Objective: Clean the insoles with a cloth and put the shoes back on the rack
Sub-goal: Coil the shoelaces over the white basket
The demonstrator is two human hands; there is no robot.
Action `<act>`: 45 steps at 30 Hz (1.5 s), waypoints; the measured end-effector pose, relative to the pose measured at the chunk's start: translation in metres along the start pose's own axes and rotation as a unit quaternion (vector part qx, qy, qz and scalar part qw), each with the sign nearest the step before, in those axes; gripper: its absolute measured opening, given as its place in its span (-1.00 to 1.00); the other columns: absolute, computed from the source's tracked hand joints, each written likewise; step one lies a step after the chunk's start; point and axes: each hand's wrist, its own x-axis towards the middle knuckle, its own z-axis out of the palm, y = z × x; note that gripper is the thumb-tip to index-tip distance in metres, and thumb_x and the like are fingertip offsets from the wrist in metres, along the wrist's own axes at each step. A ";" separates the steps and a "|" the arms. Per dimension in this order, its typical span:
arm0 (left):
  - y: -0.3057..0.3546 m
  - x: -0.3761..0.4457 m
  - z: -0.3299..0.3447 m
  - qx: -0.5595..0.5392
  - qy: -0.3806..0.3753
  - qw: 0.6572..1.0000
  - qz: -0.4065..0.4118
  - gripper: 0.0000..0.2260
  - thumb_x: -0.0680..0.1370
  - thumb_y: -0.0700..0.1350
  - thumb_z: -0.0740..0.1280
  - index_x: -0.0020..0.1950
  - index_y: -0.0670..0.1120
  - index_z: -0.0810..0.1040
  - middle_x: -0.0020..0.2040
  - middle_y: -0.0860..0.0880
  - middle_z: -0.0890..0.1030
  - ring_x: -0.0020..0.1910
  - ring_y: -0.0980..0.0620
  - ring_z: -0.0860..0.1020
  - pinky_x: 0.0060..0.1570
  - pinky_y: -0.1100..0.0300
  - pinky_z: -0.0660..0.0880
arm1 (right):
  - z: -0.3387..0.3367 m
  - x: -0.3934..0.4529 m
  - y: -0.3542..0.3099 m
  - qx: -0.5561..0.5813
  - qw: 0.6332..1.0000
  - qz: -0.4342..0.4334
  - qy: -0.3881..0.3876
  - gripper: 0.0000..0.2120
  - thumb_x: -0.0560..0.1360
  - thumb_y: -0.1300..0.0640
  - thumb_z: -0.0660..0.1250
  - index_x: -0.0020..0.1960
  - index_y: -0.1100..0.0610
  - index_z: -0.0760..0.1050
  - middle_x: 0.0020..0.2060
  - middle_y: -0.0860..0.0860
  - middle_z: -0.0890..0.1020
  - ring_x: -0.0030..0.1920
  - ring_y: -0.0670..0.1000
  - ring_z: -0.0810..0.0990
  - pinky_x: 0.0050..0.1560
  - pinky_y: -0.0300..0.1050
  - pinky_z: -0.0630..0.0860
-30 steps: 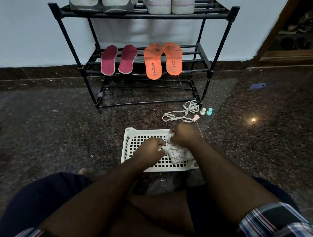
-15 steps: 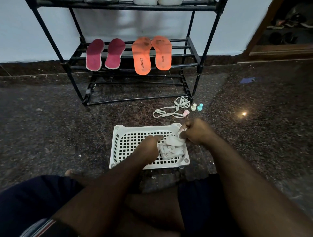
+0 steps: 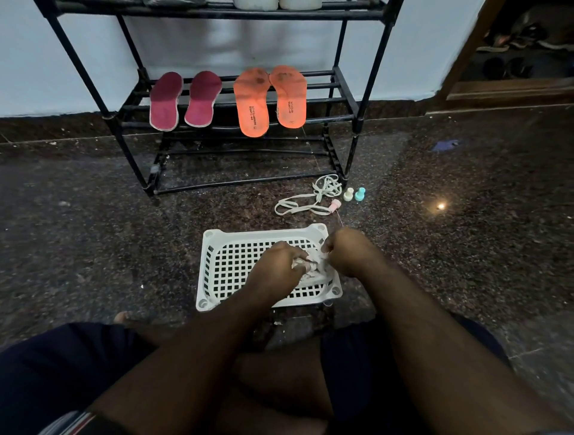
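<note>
A crumpled white cloth (image 3: 313,267) lies on the right part of a white perforated tray (image 3: 236,264) on the floor. My left hand (image 3: 278,267) grips the cloth from the left, and my right hand (image 3: 349,251) pinches it from the right. Two maroon insoles (image 3: 183,100) and two orange insoles (image 3: 270,99) lean on the middle shelf of a black shoe rack (image 3: 357,102). White shoes (image 3: 276,3) stand on the top shelf, cut off by the frame's edge.
White shoelaces (image 3: 310,198) lie on the dark granite floor beyond the tray, beside three small pink, cream and teal plastic pieces (image 3: 349,195). A doorway with more footwear (image 3: 521,43) opens at the top right. My crossed legs fill the bottom of the view.
The view has tilted down a little. Both hands keep working the cloth over the tray; my right hand drew away to the tray's corner, then came back closer to my left.
</note>
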 end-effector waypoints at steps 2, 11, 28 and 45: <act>0.003 0.001 0.004 0.022 0.006 1.000 0.006 -0.75 0.56 0.04 0.39 0.22 0.02 0.66 0.15 -0.02 0.55 0.17 0.03 0.51 0.16 0.16 0.44 | 0.003 0.001 0.001 0.015 1.000 0.011 0.008 -0.82 0.38 0.25 0.48 -0.05 0.07 0.61 -0.14 0.01 0.65 -0.12 0.02 0.61 -0.16 -0.19 0.52; 0.002 0.005 0.011 0.087 -0.030 0.996 0.008 -0.85 0.56 0.00 0.36 -0.08 -0.05 0.63 -0.06 -0.08 0.44 0.02 -0.13 0.53 0.01 0.05 0.49 | 0.015 0.005 -0.004 -0.019 0.999 -0.024 -0.036 -0.85 0.46 0.21 0.37 -0.01 0.18 0.66 -0.05 0.12 0.69 -0.03 0.10 0.65 -0.04 -0.13 0.55; -0.004 0.004 0.010 -0.033 0.008 0.994 -0.108 -0.50 0.51 0.00 0.48 0.40 -0.07 0.43 0.29 -0.08 0.44 0.04 0.02 0.51 0.03 0.22 0.42 | 0.012 0.005 0.001 0.030 0.999 0.019 -0.023 -0.52 0.36 0.17 0.54 0.24 0.08 0.49 0.10 0.07 0.59 0.09 0.07 0.60 0.11 -0.01 0.58; -0.013 -0.004 0.001 -0.154 -0.073 0.972 -0.162 -0.71 0.37 -0.13 0.54 0.02 -0.04 0.56 -0.12 -0.04 0.66 -0.18 -0.04 0.66 -0.13 0.00 0.62 | 0.011 0.000 -0.001 0.031 0.994 0.005 -0.107 -0.74 0.33 0.23 0.55 0.00 0.15 0.64 -0.13 0.07 0.67 -0.20 0.01 0.60 -0.14 -0.14 0.57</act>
